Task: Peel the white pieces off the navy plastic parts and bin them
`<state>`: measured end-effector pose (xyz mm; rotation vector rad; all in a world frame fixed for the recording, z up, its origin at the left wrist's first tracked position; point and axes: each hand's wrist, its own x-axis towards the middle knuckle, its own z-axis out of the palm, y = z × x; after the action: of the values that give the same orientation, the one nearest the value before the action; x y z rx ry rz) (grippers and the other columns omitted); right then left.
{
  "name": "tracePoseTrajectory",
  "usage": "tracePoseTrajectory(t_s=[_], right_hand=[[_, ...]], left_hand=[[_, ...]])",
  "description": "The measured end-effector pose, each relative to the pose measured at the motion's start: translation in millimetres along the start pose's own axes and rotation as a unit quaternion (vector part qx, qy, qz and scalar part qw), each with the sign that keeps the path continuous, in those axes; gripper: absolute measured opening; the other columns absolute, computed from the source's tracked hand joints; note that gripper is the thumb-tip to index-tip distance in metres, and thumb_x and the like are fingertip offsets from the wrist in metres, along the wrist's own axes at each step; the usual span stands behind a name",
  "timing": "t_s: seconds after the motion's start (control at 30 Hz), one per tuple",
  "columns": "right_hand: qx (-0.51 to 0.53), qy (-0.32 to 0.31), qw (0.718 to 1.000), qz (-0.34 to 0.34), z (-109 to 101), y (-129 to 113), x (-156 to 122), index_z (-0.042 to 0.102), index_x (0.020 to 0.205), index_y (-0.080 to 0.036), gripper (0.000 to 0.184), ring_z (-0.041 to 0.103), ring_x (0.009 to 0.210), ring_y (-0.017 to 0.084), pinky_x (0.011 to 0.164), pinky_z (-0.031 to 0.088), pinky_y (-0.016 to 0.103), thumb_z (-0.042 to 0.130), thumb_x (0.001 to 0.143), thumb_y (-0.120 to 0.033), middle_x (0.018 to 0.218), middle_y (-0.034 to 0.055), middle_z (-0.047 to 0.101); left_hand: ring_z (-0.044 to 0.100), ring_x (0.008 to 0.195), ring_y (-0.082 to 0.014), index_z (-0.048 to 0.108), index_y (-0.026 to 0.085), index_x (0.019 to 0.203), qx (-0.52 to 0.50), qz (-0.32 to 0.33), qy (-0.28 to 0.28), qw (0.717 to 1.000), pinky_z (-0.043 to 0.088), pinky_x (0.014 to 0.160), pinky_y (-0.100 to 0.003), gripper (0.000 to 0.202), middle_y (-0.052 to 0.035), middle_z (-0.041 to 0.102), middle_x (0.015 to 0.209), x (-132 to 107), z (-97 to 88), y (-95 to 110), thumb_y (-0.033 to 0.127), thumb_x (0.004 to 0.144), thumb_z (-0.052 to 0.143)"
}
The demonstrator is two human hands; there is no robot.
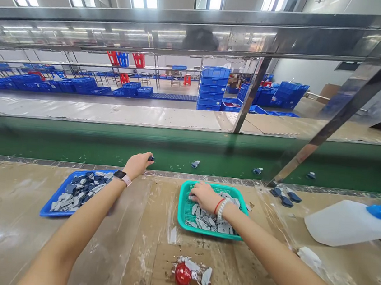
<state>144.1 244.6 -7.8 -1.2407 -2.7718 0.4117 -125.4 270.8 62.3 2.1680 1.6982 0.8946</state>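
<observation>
My left hand (136, 166), with a watch on its wrist, is over the near edge of the green conveyor belt (116, 139). Its fingers pinch a small dark blue plastic part (151, 159). Inside the green basket (181, 214), at its left side, my right hand (206, 197) is closed on a small grey plastic piece (191, 197), partly hidden by the fingers. Many flat grey plastic pieces (207, 221) lie under and beside that hand. A blue tray (47, 209) left of centre is heaped with dark blue and grey parts (81, 190).
Blue-and-grey parts (195, 164) sit spaced along the belt; several more dark parts (286, 200) lie by a metal post (307, 150). At right is a white bottle (347, 224) with a blue top. A red round object (183, 274) lies among scraps in front.
</observation>
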Motion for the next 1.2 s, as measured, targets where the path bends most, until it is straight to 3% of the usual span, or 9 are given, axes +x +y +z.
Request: tracePoseTrajectory(t_s=[0.1,0.27,0.4,0.5,0.67,0.8,0.97,1.07,1.2], right_hand=[[0.037,0.035,0.999,-0.017,-12.8,-2.9,-17.5,0.061,0.089,-0.011,0.012,0.053,0.092,0.022,0.083,0.042,0.036,0.050,0.089,-0.009,0.094,0.0134,0.061],[0.133,0.092,0.986,-0.047,-22.1,-25.6,-93.4,0.052,0.100,-0.014,0.017,0.054,0.085,0.016,0.078,0.047,0.029,0.035,0.096,-0.015,0.097,0.0092,0.058],[0.224,0.167,0.958,-0.060,7.7,-57.1,-160.2,0.052,0.108,-0.016,0.020,0.058,0.082,0.015,0.074,0.050,0.028,0.036,0.096,-0.017,0.093,0.0074,0.061],[0.232,0.198,0.951,-0.045,43.1,-79.7,-193.0,0.056,0.112,-0.017,0.024,0.061,0.091,0.015,0.079,0.052,0.028,0.038,0.096,-0.016,0.100,0.0078,0.064],[0.181,0.259,0.948,-0.031,81.9,-102.2,-212.1,0.065,0.097,-0.016,0.021,0.062,0.082,0.016,0.071,0.055,0.030,0.044,0.096,-0.020,0.091,0.0080,0.066],[0.132,0.252,0.958,-0.034,83.7,-106.4,-215.7,0.069,0.092,-0.019,0.023,0.061,0.074,0.017,0.062,0.053,0.030,0.045,0.095,-0.020,0.082,0.0081,0.067],[0.231,0.242,0.942,0.006,81.7,-105.3,-218.0,0.072,0.089,-0.022,0.023,0.062,0.075,0.017,0.064,0.052,0.030,0.050,0.093,-0.029,0.080,0.0072,0.069],[0.364,0.237,0.897,0.087,78.0,-102.5,-214.7,0.074,0.087,-0.017,0.026,0.064,0.073,0.016,0.064,0.054,0.028,0.057,0.088,-0.037,0.080,0.0074,0.070],[0.575,0.174,0.774,0.199,59.4,-103.4,-206.7,0.075,0.086,-0.015,0.034,0.057,0.052,0.011,0.046,0.048,0.023,0.069,0.075,-0.047,0.069,0.0054,0.068]], left_hand=[[0.056,0.098,-0.0238,0.060,0.015,0.095,0.029,0.017,0.012,0.999,0.043,0.092,-0.043,0.023,-0.0085,0.060,0.099,-40.3,-17.0,0.2,0.034,0.083,0.063],[0.054,0.102,-0.0237,0.055,0.022,0.097,-0.159,-0.005,0.016,0.987,0.042,0.088,-0.034,0.026,-0.0072,0.060,0.105,-173.1,-25.3,25.4,0.044,0.084,0.059],[0.058,0.081,-0.0197,0.053,0.023,0.099,-0.379,-0.119,0.015,0.918,0.045,0.077,-0.029,0.035,-0.0037,0.063,0.083,-273.5,3.8,46.8,0.054,0.084,0.057],[0.056,0.075,-0.0168,0.054,0.023,0.098,-0.488,-0.208,0.060,0.845,0.045,0.073,-0.026,0.037,-0.0022,0.062,0.079,-314.3,34.1,64.9,0.055,0.081,0.060],[0.055,0.065,-0.0146,0.058,0.020,0.100,-0.598,-0.296,0.054,0.743,0.044,0.063,-0.024,0.046,-0.0020,0.061,0.071,-321.2,59.2,104.4,0.059,0.078,0.063],[0.056,0.063,-0.0141,0.059,0.017,0.095,-0.605,-0.274,-0.011,0.747,0.043,0.062,-0.024,0.045,-0.0025,0.060,0.071,-310.0,60.2,120.2,0.058,0.079,0.061],[0.049,0.060,-0.0096,0.051,0.018,0.085,-0.599,-0.241,-0.044,0.762,0.037,0.059,-0.021,0.034,0.0003,0.055,0.074,-298.6,71.4,120.1,0.052,0.088,0.054],[0.039,0.054,-0.0089,0.049,0.018,0.085,-0.567,-0.257,-0.075,0.779,0.029,0.052,-0.021,0.039,0.0024,0.049,0.068,-292.3,83.1,121.6,0.057,0.088,0.048],[0.043,0.066,-0.0124,0.051,0.020,0.102,-0.480,-0.227,-0.103,0.841,0.033,0.063,-0.024,0.039,0.0010,0.049,0.076,-282.8,92.0,131.8,0.057,0.089,0.046]])
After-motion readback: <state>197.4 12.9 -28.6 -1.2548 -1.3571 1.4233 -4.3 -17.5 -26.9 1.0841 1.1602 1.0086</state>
